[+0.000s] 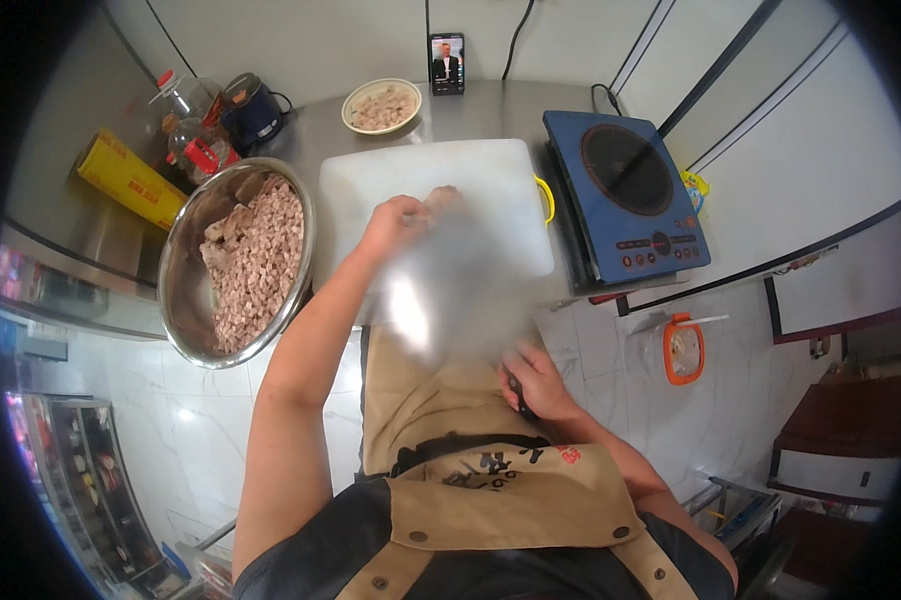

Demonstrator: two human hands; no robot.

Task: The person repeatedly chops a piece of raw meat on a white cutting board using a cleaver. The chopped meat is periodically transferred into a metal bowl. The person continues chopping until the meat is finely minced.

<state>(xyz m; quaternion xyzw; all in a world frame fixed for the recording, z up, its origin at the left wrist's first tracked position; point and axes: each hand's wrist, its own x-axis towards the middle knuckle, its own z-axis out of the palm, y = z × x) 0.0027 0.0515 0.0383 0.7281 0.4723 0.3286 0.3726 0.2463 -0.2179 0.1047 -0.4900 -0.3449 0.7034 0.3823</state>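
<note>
On a white plastic cutting board (390,169) lies a small pinkish piece of meat (444,198). My left hand (396,225) has its curled fingers against the left side of this piece. Lower down, in front of my apron, my right hand (539,382) grips the black riveted handle (517,390) of a knife. A broad grey blur with a bright patch spreads between my hands. It hides the blade's outline, the near part of the board and the lower end of the meat.
Left of the board, a steel basin (171,300) holds diced meat (259,262) and larger chunks. A bowl (353,126) of pale pieces and an upright phone (447,64) stand behind. A blue induction cooker (608,232) is to the right; bottles (188,135) and a yellow box (132,178) are far left.
</note>
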